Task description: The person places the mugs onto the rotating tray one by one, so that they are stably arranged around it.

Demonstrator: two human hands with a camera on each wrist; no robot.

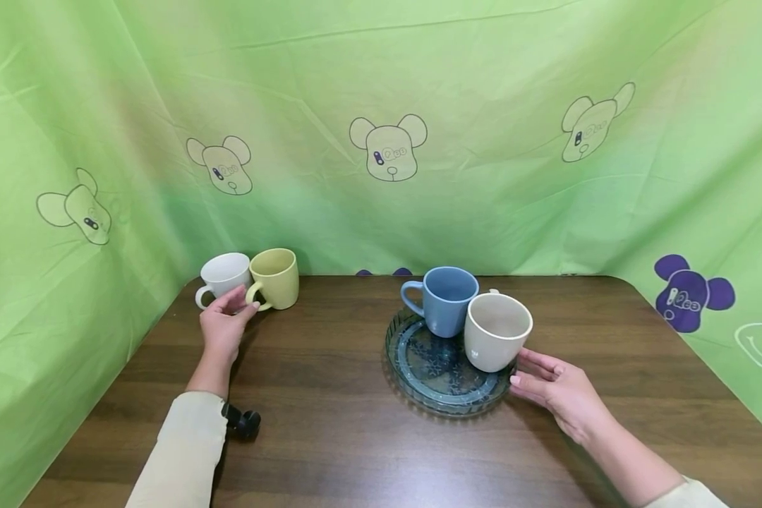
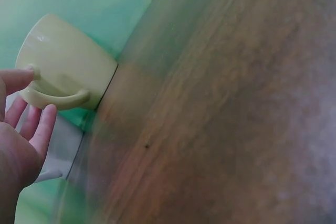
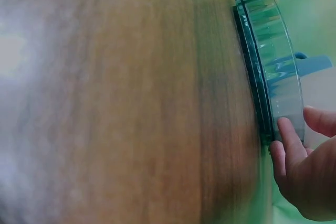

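At the far left of the table, my left hand [image 1: 224, 328] holds the handle of a yellow mug [image 1: 281, 282] between thumb and fingers. The handle shows clearly in the left wrist view, with the thumb [image 2: 18, 80] above it and fingertips below. Right behind that hand stands a white mug [image 1: 225, 271], partly hidden. My right hand [image 1: 568, 395] grips the right edge of a round, clear blue-green glass tray [image 1: 444, 406]. On the tray stand a blue mug [image 1: 447, 310] and a cream mug [image 1: 492, 346], both upright; the cream one is beside my right fingers.
The brown wooden table [image 1: 317, 430] has its far edge against a green curtain [image 1: 482, 212] printed with bear heads. Bare tabletop lies between the yellow mug and the tray. A black device [image 1: 244, 423] is strapped at my left wrist.
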